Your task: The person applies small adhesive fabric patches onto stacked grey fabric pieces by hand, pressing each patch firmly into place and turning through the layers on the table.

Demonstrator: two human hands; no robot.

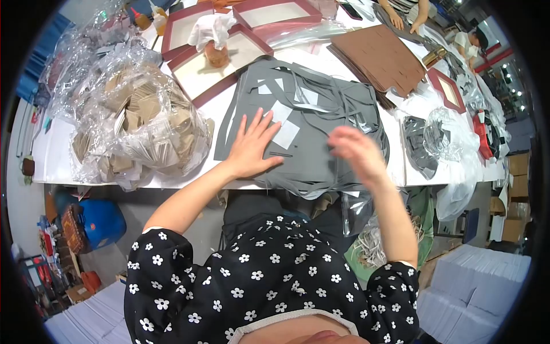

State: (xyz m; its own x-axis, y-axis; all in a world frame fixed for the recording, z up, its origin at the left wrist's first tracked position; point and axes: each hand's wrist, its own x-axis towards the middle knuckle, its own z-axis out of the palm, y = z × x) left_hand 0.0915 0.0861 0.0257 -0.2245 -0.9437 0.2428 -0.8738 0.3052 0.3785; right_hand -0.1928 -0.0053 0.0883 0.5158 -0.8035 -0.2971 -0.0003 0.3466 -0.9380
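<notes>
A dark grey flat sheet of material (240,94) lies on the white table in front of me, with long grey straps (338,109) looped over its right side and along the near edge. Several white paper pieces (286,135) rest on the sheet. My left hand (250,146) presses flat on its left part, fingers spread. Over the right part hovers my right hand (358,152), smeared by motion, its fingers partly bent; whether anything is in them I cannot make out.
To the left sits a big clear plastic bag of beige cards (143,114). Maroon box lids (200,89) and a stack of brown sheets (378,57) are at the back. Clear plastic bags (444,137) lie right. A co-worker's hands (404,20) show at the far edge.
</notes>
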